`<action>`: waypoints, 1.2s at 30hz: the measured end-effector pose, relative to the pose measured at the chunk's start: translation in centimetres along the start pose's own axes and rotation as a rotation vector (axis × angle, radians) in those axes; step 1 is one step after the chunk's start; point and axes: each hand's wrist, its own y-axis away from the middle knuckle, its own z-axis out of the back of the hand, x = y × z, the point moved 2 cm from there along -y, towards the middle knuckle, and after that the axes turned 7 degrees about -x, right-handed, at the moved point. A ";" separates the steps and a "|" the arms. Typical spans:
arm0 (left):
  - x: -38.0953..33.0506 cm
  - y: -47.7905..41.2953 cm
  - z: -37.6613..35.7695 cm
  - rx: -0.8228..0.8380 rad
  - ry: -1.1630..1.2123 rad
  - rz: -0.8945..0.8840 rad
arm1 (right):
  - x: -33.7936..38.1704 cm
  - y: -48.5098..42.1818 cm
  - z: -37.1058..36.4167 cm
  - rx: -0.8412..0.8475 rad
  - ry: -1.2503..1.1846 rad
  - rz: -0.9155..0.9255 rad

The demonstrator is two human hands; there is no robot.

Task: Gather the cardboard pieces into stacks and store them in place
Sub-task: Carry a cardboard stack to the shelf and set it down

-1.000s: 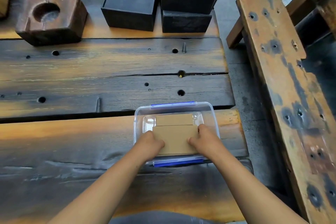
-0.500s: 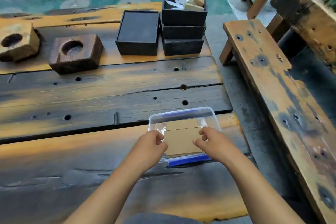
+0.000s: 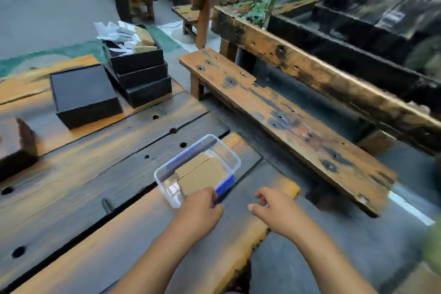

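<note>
A clear plastic container (image 3: 229,150) with blue clips sits near the right end of the wooden table (image 3: 83,174). Brown cardboard pieces (image 3: 202,173) lie flat inside it. My left hand (image 3: 202,207) grips the container's near edge at its blue clip. My right hand (image 3: 274,207) hovers to the right of the container with its fingers loosely curled and nothing in it. Far back, the top black tray (image 3: 136,59) holds more cardboard pieces and white paper scraps.
A closed black box (image 3: 83,93) and a stack of black trays stand at the table's far side. A dark wooden block (image 3: 16,141) sits at the left. A worn wooden bench (image 3: 274,114) runs along the right, across a floor gap.
Both hands have come off the cardboard in the container. The left now holds the container's near edge, the right has drawn away to the right. The view has swung up and right.
</note>
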 end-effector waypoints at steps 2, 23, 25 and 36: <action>-2.1 0.8 -1.2 0.065 -0.004 -0.100 | -2.6 3.2 0.7 -0.053 -0.063 -0.104; -33.2 26.2 -31.4 0.664 -0.380 -1.209 | -33.0 46.3 3.4 -0.848 -0.570 -1.098; -34.4 30.4 -33.8 0.720 -0.436 -1.344 | -33.6 50.8 1.8 -0.899 -0.624 -1.187; -39.2 48.9 -41.1 1.069 -0.431 -1.805 | -31.3 67.1 -3.2 -1.280 -0.747 -1.576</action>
